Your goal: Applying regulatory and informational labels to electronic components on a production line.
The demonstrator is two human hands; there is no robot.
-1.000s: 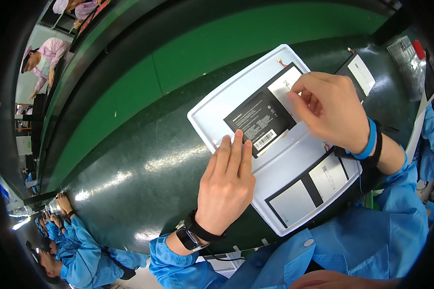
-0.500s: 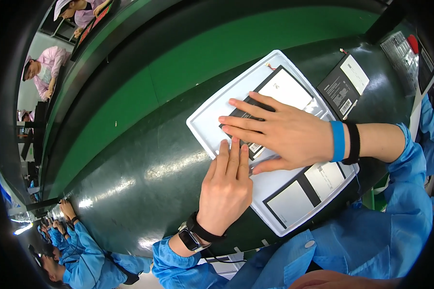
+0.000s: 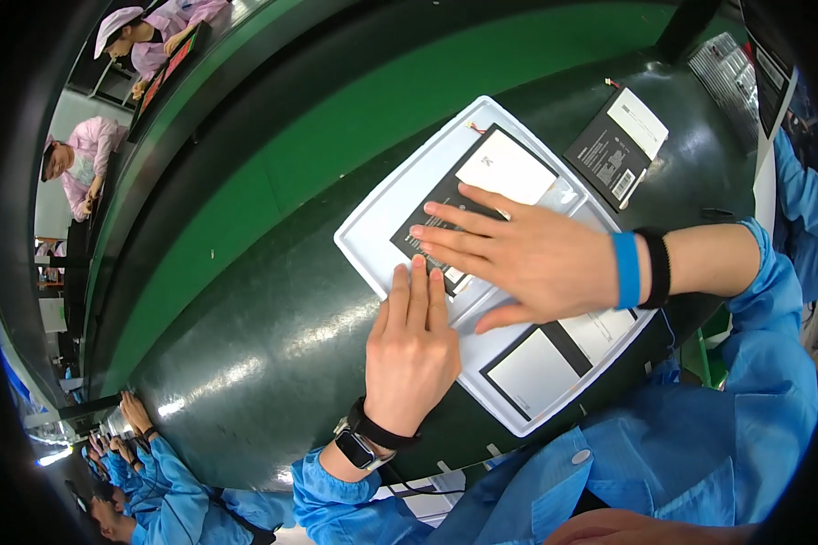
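Flatly, both hands — left hand (image 3: pixel 411 350), right hand (image 3: pixel 527 256) — press a smooth black panel (image 3: pixel 432 213) in its white tray (image 3: pixel 382 218).

Centre stage, a flat black pack (image 3: pixel 445 213) with a white rectangular label (image 3: pixel 504 170) lies in the grey tray (image 3: pixel 373 227). At four o'clock in that tray, a white-and-black panel (image 3: pixel 554 359) sits flat. Up at one o'clock, apart on the dark bench, a black pack carries a white label (image 3: pixel 616 136).

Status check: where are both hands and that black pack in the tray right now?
Right hand flat on black pack. Left hand fingertips on tray edge. Second pack lies off tray, clear.
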